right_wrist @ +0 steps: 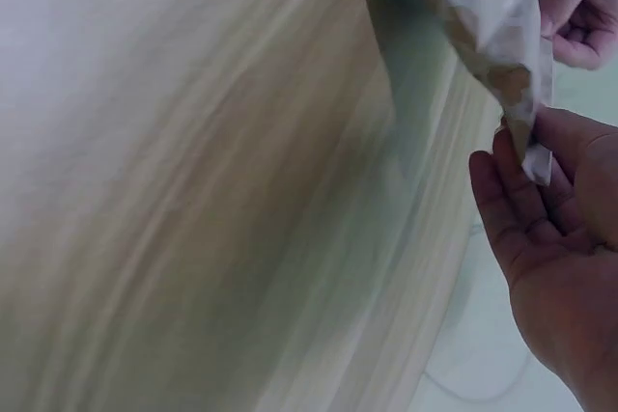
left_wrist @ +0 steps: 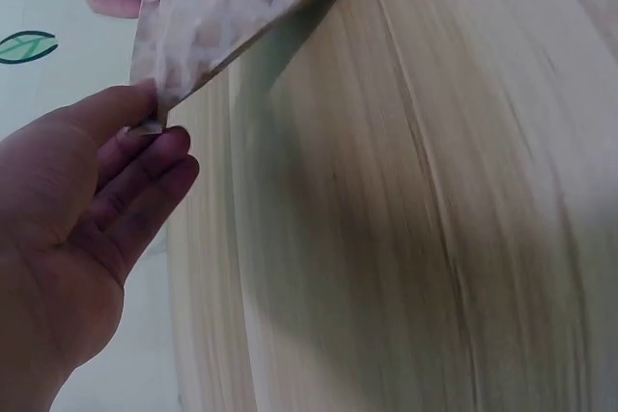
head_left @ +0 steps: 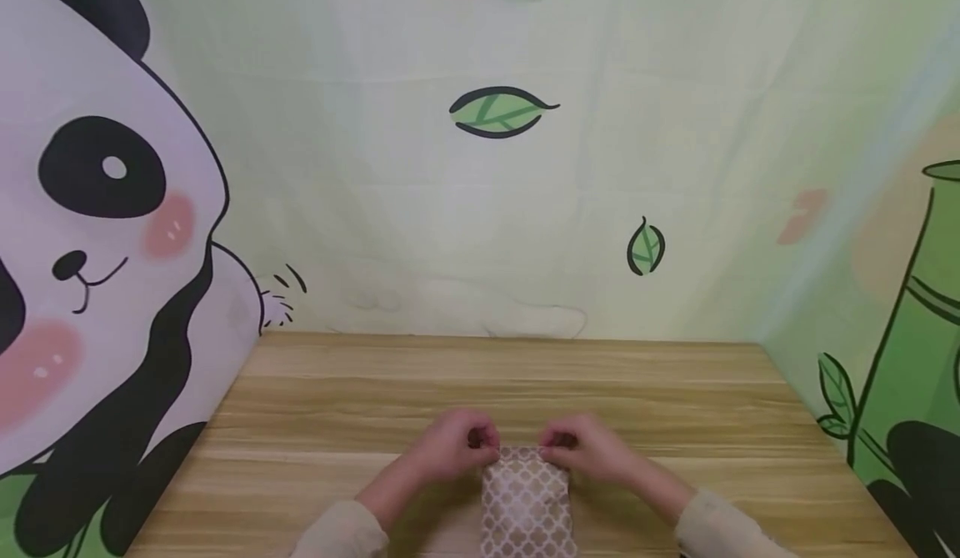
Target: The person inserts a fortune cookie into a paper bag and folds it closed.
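Note:
A patterned paper bag (head_left: 527,500), brown with a white lattice print, is held up near the front of the table in the head view. My left hand (head_left: 459,444) pinches its upper left corner between thumb and fingers. At the upper right corner, my right hand (head_left: 588,448) pinches it in the same way. From the left wrist, the bag's corner (left_wrist: 198,41) shows between the thumb and fingertips. In the right wrist view the bag (right_wrist: 492,21) looks creased toward the pinched corner. Its lower end runs out of the head view.
Beneath the hands lies a wood-grain table (head_left: 337,383). A printed cloth backdrop (head_left: 360,166) with a panda, leaves and bamboo rises behind the table's far edge and along its sides.

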The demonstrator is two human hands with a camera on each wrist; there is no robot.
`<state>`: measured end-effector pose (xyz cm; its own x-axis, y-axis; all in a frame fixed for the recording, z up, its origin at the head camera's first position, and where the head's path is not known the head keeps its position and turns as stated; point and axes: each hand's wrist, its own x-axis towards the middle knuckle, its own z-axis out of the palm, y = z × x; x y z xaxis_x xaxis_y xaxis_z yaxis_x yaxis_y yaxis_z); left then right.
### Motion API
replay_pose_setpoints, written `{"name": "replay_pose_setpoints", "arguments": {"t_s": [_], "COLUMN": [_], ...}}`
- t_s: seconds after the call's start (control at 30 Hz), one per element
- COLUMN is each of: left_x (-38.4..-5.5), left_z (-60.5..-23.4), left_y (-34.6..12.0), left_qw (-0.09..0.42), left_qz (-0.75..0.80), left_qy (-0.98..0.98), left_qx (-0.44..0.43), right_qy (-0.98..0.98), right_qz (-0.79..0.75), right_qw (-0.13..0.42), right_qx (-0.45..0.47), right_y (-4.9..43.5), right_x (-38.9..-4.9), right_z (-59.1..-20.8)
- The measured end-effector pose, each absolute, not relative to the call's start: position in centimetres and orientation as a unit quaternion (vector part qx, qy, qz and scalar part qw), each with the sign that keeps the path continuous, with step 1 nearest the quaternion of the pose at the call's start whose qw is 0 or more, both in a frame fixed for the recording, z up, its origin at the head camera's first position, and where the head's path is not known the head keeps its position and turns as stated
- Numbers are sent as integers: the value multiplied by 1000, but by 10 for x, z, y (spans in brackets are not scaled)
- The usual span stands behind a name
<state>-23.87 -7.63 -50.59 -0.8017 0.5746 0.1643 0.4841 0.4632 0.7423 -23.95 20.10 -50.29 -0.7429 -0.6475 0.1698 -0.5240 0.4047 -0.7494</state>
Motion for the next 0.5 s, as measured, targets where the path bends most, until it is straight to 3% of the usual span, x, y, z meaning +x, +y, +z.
{"name": "replay_pose_setpoints", "arguments": {"t_s": [0.2,0.5], "left_x": [-238,-240], "left_z": [-508,-514], "left_y": [-81,-79], "left_qw": [38,-27], "left_qz": [350,227], "left_qy": [877,907], "left_qx": [326,354], "right_qy": [836,865], "right_qz": [-402,-318], "right_qw": [82,38], "right_qx": [-365,-386], "right_y": [211,208], "right_x": [-239,-246], "right_z": [-509,-514]}}
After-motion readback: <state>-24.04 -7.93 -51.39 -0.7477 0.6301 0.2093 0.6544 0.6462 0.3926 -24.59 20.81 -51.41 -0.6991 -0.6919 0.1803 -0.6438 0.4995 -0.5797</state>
